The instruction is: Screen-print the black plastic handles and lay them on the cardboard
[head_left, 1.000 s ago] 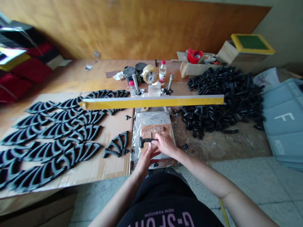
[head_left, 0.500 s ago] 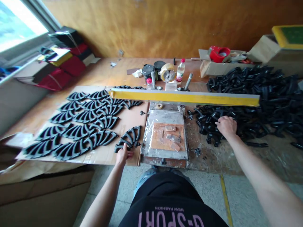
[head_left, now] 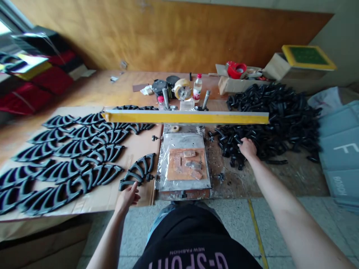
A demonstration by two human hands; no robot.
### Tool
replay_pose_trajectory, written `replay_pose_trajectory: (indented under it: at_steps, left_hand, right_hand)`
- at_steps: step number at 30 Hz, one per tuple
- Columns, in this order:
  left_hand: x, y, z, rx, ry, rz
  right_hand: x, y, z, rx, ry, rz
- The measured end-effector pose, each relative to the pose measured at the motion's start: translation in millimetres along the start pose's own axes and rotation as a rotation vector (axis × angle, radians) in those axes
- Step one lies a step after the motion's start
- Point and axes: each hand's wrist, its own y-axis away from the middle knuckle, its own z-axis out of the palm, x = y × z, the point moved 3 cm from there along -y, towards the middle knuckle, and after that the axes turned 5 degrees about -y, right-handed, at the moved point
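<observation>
Worktop w/ cardboard sheet, rows of black arched parts on it. Pile of black pieces right of metal jig plate; yellow bar spans above plate. Single arched part on cardboard, just left of plate. L hand at its lower end, fingers touching it, slightly spread, grip unclear. R hand on pile, fingers curled narrow among pieces, can't tell if holding any.
</observation>
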Motion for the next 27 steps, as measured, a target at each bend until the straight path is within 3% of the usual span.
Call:
replay_pose_trajectory:
  at_steps: [3,6,9,12,15,18,22,27]
  left_hand:
    - [13,7,-6.9,0.042,0.059,0.025]
    - [51,23,-14.4,0.097,0.131,0.153]
    - [108,40,-17.4,0.115,0.198,0.294]
    - [175,63,-20.4,0.116,0.315,0.470]
    - [243,96,-29.4,0.122,0.574,0.708]
    - [289,126,-38.2,0.096,0.806,0.866]
    - [306,141,-36.2,0.013,0.868,0.901]
    - [277,142,-31.8,0.055,0.794,0.892]
  right_hand:
    - [-13,13,-10,0.058,-0.088,-0.001]
    - [-51,46,-6,0.072,-0.200,-0.237]
    - [-107,94,11,0.001,-0.348,-0.584]
    - [-159,138,29,-0.068,-0.371,-0.838]
    - [-190,161,37,-0.035,-0.238,-0.974]
    - [-199,164,38,-0.024,-0.154,-1.042]
    - [-197,160,37,-0.076,-0.135,-1.082]
    - [-195,166,40,-0.070,-0.223,-0.964]
